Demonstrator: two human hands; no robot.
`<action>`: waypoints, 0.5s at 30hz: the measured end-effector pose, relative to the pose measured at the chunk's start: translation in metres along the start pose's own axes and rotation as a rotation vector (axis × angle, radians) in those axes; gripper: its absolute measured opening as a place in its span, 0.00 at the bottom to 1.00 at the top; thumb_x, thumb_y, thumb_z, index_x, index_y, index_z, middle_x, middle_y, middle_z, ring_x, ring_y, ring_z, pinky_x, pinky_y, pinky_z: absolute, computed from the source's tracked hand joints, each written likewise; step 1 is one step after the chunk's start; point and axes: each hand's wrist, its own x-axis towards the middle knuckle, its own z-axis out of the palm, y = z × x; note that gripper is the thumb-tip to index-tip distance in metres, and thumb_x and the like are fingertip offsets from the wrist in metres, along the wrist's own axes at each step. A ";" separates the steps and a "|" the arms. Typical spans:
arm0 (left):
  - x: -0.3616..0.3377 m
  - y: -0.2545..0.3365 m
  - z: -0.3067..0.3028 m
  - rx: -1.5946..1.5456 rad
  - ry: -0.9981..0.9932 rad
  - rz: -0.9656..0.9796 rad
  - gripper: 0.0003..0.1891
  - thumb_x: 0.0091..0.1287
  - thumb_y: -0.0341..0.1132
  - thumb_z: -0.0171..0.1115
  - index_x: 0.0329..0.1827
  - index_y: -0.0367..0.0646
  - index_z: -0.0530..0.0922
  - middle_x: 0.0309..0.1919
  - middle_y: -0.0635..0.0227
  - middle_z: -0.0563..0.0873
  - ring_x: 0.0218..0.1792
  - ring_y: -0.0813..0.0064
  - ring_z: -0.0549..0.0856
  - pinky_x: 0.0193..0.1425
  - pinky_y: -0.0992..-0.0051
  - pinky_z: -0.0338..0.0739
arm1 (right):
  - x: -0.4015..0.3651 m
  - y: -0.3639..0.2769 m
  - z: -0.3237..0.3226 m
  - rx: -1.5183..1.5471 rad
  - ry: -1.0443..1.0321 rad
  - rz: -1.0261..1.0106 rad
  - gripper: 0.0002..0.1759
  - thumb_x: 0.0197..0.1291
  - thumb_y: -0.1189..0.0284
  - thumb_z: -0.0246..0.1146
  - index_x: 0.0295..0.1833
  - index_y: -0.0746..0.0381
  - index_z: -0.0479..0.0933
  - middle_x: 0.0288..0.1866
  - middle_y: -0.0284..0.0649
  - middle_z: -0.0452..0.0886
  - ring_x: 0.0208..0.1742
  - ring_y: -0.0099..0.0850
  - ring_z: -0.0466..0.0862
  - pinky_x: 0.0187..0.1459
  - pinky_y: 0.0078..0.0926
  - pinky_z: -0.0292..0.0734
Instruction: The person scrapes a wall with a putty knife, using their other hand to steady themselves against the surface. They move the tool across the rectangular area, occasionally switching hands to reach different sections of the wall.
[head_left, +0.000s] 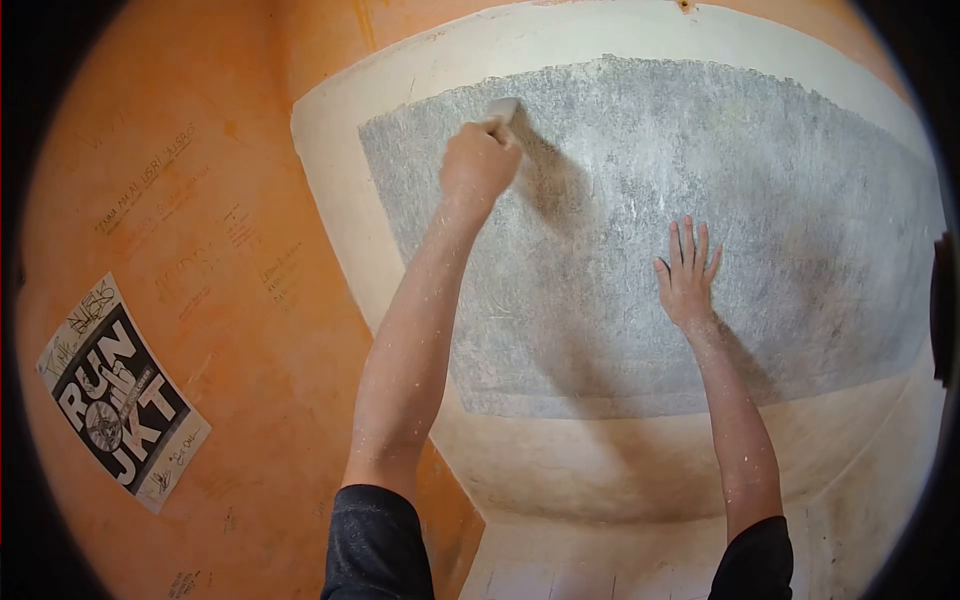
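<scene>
My left hand [482,162] is closed around a small scraper [505,108], whose grey, flat blade shows above the fist. The blade is at the upper left part of a large, mottled grey patch [620,330] on the wall; its handle is hidden in my fingers. Lower down and to the right, my right hand [688,280] lies flat against the same patch, fingers spread, holding nothing. Pale specks dot both forearms.
A cream border [335,205] surrounds the grey patch. To the left is an orange wall [230,330] with handwriting and a black-and-white poster [120,400]. A dark object [942,310] stands at the right edge. Pale tiles [560,580] show at the bottom.
</scene>
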 end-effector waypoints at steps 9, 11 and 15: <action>-0.016 0.020 0.018 0.064 0.040 0.044 0.15 0.70 0.41 0.55 0.49 0.45 0.86 0.43 0.51 0.89 0.47 0.51 0.88 0.51 0.58 0.83 | 0.001 0.000 -0.003 0.019 -0.045 0.018 0.36 0.78 0.53 0.40 0.84 0.56 0.41 0.86 0.43 0.35 0.85 0.47 0.32 0.77 0.66 0.25; 0.002 0.026 0.016 0.009 0.015 -0.067 0.14 0.68 0.42 0.57 0.47 0.44 0.85 0.46 0.51 0.88 0.50 0.51 0.87 0.53 0.57 0.82 | 0.002 0.002 0.000 0.019 -0.062 -0.002 0.36 0.79 0.54 0.40 0.84 0.57 0.39 0.86 0.45 0.32 0.84 0.50 0.31 0.75 0.69 0.24; 0.004 0.027 0.017 -0.029 0.093 -0.031 0.15 0.69 0.41 0.56 0.48 0.44 0.86 0.44 0.51 0.89 0.48 0.50 0.88 0.51 0.57 0.83 | 0.006 0.002 -0.009 0.052 -0.146 0.015 0.36 0.79 0.54 0.39 0.84 0.57 0.39 0.86 0.45 0.31 0.84 0.49 0.29 0.75 0.70 0.23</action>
